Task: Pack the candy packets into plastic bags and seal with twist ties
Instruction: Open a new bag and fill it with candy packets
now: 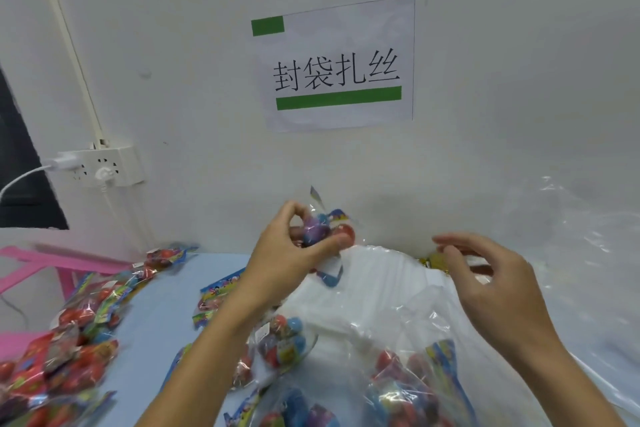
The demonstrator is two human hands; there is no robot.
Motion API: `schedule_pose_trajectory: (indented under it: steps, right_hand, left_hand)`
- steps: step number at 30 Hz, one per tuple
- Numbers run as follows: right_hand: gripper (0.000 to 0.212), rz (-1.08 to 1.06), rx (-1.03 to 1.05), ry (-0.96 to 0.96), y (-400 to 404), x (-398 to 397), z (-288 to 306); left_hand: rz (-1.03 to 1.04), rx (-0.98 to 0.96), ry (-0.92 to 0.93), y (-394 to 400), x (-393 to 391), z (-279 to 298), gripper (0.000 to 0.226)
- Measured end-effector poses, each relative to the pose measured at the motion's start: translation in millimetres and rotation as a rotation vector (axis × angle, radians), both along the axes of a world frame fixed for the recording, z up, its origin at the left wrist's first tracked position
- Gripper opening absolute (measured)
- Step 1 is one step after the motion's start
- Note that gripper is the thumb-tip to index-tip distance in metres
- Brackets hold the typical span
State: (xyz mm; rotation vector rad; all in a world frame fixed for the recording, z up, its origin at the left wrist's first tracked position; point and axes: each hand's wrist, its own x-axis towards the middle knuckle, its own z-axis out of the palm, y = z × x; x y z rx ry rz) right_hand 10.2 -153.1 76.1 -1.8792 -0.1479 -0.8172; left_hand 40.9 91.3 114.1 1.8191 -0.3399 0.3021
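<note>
Overhead, candy packet [320,230] in left hand [284,253] — right hand [491,274] loose, bare.

Your pale blue table [162,315] carries candy packets [69,350] heaped at nine o'clock, clear plastic bags [391,291] at three and filled bags [398,388] at six.

A paper sign [337,62] with black characters and green bars hangs on the white wall [502,62]. A white power strip [104,166] with plugged cables is mounted left. Pink furniture [52,263] stands beyond the light-blue worktop's [166,288] left edge.
</note>
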Motion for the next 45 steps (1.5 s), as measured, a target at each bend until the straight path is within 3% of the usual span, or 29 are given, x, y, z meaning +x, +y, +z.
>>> schedule_pose_trajectory:
  steps: [1, 5, 9, 11, 13, 16, 19, 22, 26, 28, 32, 35, 38, 41, 45]
  right_hand:
    - [0.015, 0.046, 0.018, -0.019, 6, -4, 7]
    - [0.055, 0.387, 0.103, 0.174, 16, -17, 26]
    - [0.035, 0.499, -0.007, 0.374, 4, -19, 31]
    - [0.039, 0.488, 0.031, 0.411, -3, -17, 28]
    - [0.046, 0.449, 0.114, 0.411, -7, -15, 25]
    - [0.044, 0.353, 0.219, 0.373, -10, -12, 21]
    - [0.036, 0.306, 0.218, 0.384, -9, -9, 18]
    - [0.039, 0.284, 0.177, 0.406, -6, -8, 14]
    - [0.040, 0.281, 0.159, 0.398, -5, -7, 12]
    - [0.044, 0.282, 0.153, 0.394, -5, -6, 12]
    - [0.043, 0.273, 0.167, 0.387, -7, -5, 12]
    - [0.035, 0.248, 0.211, 0.363, -8, -3, 10]
    - [0.024, 0.241, 0.309, 0.313, -7, 0, 9]
    - [0.019, 0.249, 0.435, 0.294, -2, 2, 10]
    - [0.025, 0.274, 0.533, 0.306, 9, 2, 11]
  left_hand:
    - [-0.021, -0.077, 0.030, -10, -5, 2, 0.053]
    - [-0.145, -0.134, 0.014, -58, -27, -8, 0.039]
    - [-0.185, 0.110, -0.120, -82, -33, -21, 0.032]
    - [-0.248, 0.190, -0.096, -75, -33, -22, 0.043]
    - [-0.277, 0.293, -0.022, -59, -31, -22, 0.058]
    - [-0.133, 0.488, 0.063, -27, -24, -22, 0.026]
    - [-0.120, 0.800, 0.280, 0, -16, -34, 0.020]
    - [-0.209, 0.911, 0.507, 9, -14, -46, 0.012]
    - [-0.334, 1.042, 0.709, 4, -11, -51, 0.035]
    - [-0.338, 1.051, 0.742, 2, -9, -56, 0.031]
    - [-0.317, 0.958, 0.613, 7, -9, -56, 0.009]
    - [-0.310, 0.832, 0.369, 16, -11, -46, 0.012]
    - [-0.326, 0.405, 0.184, 21, -14, -31, 0.012]
    - [-0.153, -0.033, 0.047, 15, -11, -20, 0.017]
    - [0.155, -0.281, 0.014, -17, -4, -25, 0.019]
